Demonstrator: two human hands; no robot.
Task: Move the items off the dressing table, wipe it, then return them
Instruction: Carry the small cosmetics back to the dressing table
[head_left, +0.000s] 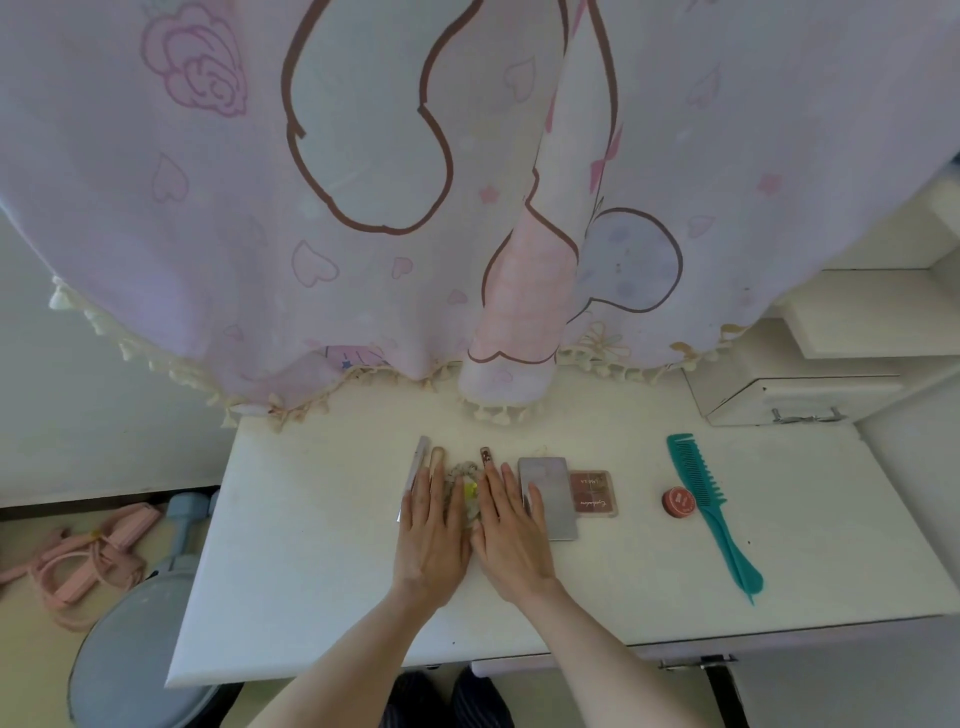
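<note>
I am laying my left hand (434, 540) and right hand (511, 535) flat, fingers straight, grasping nothing, beside the hair scrunchie (464, 493); I should be pinching it first, sparing the mirror (549, 496).

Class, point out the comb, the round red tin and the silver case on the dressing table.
comb (698, 486), head view, on its toothed spine.
round red tin (679, 502), head view, on its lid.
silver case (551, 493), head view, on its flat top.
</note>
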